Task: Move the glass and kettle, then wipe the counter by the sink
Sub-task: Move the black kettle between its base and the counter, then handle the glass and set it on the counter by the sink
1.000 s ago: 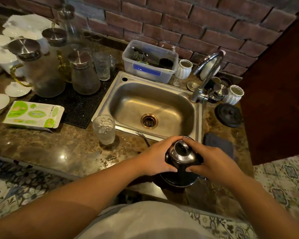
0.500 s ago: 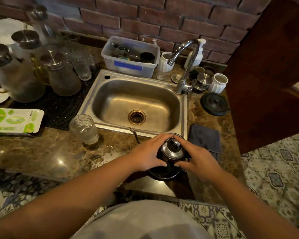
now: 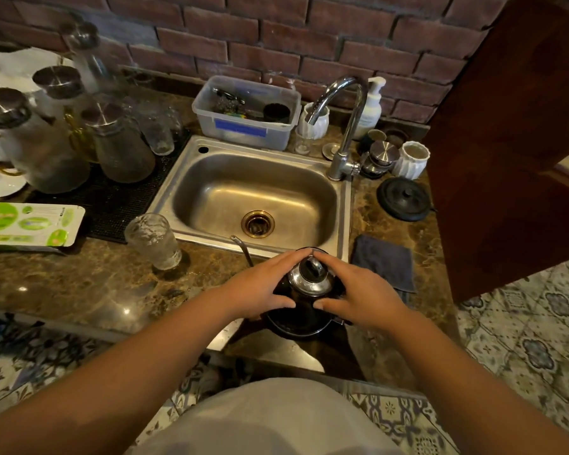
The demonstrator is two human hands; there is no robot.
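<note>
We had the kettle (image 3: 304, 290) on the counter (image 3: 79, 290) right at the front edge of the sink (image 3: 257, 195), its thin spout (image 3: 242, 249) curving up and away to the left. Our left hand (image 3: 260, 289) was wrapped round its left side and our right hand (image 3: 352, 295) round its right side, both closed on the body, fingertips nearly meeting behind the lid and thumbs in front. Whether it had left the counter we could not tell.

To do this step well, we judged, we should keep both palms low on the body, not on the lid, lift it straight up and level, and mind the spout, which pointed towards the glass (image 3: 153, 241). Any water inside would shift, so a slow carry seemed wise.

The kettle was dark and rounded, with a shiny steel lid (image 3: 309, 275) topped by a black knob. A dark round rim showed beneath it, perhaps its base.

The glass stood upright on the counter to the left, near the sink's front corner and apart from the kettle. A dark cloth (image 3: 383, 261) lay flat just to the right of the kettle, handy for the wiping. Farther right a black round lid (image 3: 404, 198) rested on the counter, and the tap (image 3: 345, 126) rose at the sink's back right corner.
</note>
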